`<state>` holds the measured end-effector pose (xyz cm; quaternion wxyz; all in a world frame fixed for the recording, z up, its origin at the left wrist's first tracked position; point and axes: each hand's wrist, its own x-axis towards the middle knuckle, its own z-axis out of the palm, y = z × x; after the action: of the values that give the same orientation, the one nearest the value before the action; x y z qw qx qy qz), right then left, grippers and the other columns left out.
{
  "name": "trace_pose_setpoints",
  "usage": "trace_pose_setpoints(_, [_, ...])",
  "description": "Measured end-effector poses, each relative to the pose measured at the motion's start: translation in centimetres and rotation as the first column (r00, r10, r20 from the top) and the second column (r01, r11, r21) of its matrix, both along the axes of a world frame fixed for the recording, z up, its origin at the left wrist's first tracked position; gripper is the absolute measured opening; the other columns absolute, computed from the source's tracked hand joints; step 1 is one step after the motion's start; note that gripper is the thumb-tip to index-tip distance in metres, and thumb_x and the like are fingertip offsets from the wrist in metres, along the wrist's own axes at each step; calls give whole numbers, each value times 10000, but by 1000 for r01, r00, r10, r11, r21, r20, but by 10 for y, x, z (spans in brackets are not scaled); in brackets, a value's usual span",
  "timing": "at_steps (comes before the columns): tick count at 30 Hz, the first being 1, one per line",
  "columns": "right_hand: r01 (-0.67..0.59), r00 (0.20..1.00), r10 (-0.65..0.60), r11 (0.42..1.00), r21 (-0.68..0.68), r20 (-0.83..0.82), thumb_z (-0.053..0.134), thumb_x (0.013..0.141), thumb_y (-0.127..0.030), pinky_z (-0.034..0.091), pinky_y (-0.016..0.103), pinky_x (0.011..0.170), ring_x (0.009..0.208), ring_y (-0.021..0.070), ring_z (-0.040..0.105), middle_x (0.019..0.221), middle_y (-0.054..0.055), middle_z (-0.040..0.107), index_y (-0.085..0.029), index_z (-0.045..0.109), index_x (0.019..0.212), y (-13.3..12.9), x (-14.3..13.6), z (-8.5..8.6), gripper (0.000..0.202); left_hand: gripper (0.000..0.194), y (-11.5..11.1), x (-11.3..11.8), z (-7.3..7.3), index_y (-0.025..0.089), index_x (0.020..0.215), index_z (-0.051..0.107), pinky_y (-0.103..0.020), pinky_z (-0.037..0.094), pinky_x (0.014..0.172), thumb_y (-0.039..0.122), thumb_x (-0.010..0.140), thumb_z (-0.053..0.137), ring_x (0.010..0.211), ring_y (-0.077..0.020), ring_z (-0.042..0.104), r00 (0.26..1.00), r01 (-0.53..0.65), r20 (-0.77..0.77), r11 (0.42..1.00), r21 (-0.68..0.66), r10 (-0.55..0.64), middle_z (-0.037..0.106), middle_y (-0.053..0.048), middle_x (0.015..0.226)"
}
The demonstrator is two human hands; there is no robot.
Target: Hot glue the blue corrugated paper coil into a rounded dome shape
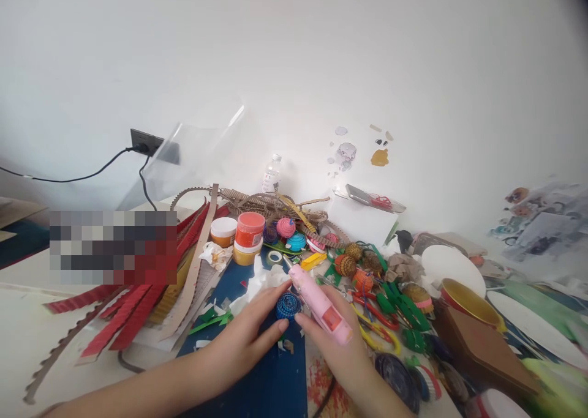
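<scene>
A coil of blue corrugated paper strip (pixel 288 306) sits between my two hands over the dark blue mat (pixel 269 378). My left hand (pixel 255 326) holds it from the left, thumb at the near side and fingers at the far side. My right hand (pixel 335 329) grips a pink hot glue gun (pixel 316 302), its metal nozzle aimed away and up to the left. The right thumb reaches to the coil's right edge. Behind the coil lies crumpled white tissue (pixel 261 283). The right hand's other fingers are mostly hidden by the glue gun.
Paint jars (pixel 249 231) stand beyond the hands, with a pink coil (pixel 285 227) beside them. Red corrugated strips (pixel 138 302) fan out on the left. On the right are yellow-handled scissors (pixel 376 332), a brown box (pixel 482 350) and white plates (pixel 452 271).
</scene>
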<state>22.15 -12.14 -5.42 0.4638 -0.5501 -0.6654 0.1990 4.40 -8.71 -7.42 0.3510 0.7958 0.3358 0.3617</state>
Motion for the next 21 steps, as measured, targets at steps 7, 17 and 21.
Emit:
trace_pose_setpoints(7, [-191,974,198,979,71,-109,643,725,-223,460,263,738,848,181,584,942,20,630,-218,603,960,-3,0,3,238,693,4,1,-11,195,1378,210,-415,299,1050,341,786,539,1187,-246,471,978,79,201,991,-104,-57,571,-126,1214])
trace_pose_setpoints(17, [-187,955,158,977,-98,-252,673,705,-274,490,275,673,776,188,594,867,23,644,-200,626,991,-1,0,1,299,740,2,9,1,230,1252,345,-351,432,849,381,638,729,966,-228,587,851,321,522,732,-602,56,643,-69,1038])
trace_pose_setpoints(21, [-214,947,172,968,-133,-273,668,713,-324,491,255,589,690,174,589,775,6,632,-229,636,927,-5,1,-2,237,622,-3,6,15,219,1176,459,-339,432,860,356,638,741,914,-203,609,828,395,558,645,-654,58,651,-59,1033])
